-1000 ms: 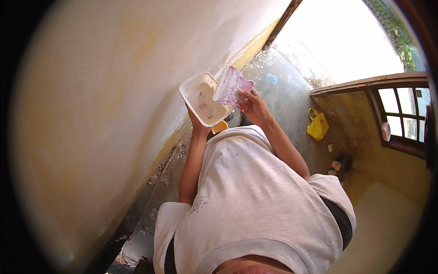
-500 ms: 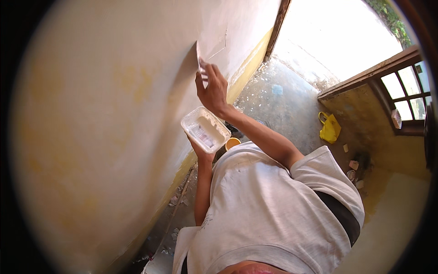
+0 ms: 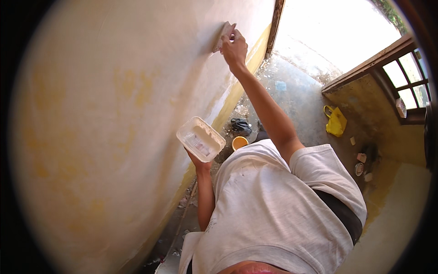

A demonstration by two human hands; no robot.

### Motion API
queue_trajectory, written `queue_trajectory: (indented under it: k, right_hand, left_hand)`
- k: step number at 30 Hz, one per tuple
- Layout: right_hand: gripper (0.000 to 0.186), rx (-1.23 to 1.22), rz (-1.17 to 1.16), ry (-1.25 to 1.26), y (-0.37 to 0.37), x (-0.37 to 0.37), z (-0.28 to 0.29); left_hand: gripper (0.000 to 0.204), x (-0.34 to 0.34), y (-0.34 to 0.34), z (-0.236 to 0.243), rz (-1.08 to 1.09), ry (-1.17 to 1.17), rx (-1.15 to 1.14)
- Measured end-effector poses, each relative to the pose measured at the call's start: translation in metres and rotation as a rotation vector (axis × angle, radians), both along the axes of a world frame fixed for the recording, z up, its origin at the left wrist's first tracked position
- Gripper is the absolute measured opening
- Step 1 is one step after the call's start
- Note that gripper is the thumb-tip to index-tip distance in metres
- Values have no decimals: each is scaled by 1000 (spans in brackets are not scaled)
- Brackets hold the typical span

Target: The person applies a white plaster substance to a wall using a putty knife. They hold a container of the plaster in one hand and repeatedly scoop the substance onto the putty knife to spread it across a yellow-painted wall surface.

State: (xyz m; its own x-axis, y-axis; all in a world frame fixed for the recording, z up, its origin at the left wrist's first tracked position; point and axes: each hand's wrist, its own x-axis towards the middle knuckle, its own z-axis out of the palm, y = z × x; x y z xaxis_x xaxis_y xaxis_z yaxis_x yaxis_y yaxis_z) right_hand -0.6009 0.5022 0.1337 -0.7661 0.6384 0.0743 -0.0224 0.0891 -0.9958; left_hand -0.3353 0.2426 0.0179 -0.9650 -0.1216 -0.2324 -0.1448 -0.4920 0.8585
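Gripping a half-hidden scraper (image 3: 223, 35), the right hand (image 3: 234, 48) presses the wall (image 3: 114, 114); left hand (image 3: 199, 160) cups a tray (image 3: 200, 139).

Right hand (image 3: 235, 48) presses scraper (image 3: 222, 36) on wall (image 3: 114, 114); left hand (image 3: 199, 162) w/ tray (image 3: 200, 139).

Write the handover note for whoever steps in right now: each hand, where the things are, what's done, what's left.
Right hand: raised, pressing a flat scraper against the wall.
Left hand: holds the white tray of filler from below, near the chest.
Done: most of the wall is coated whitish.
Left: yellow patches show through on the left, and a yellow strip runs along the wall's base.
Floor: orange cup, yellow bag.
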Motion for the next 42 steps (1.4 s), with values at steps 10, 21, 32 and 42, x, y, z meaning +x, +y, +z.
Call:
queue_trajectory:
  k: [10,21,32,42]
  right_hand:
    - [22,357,114,255,-63,117,-39]
    - [43,430,404,470,-118,145,-8]
    - [23,-163,81,9,-25,25,-87]
    - [15,229,282,246,-90,139,-24]
  left_hand:
    - [58,9,-15,-12,73,-205,406]
    - [56,3,-19,-21,74,-263,586]
    - [58,8,-22,-28,30,-280,490]
    - [55,6,-26,-31,78,-237,601]
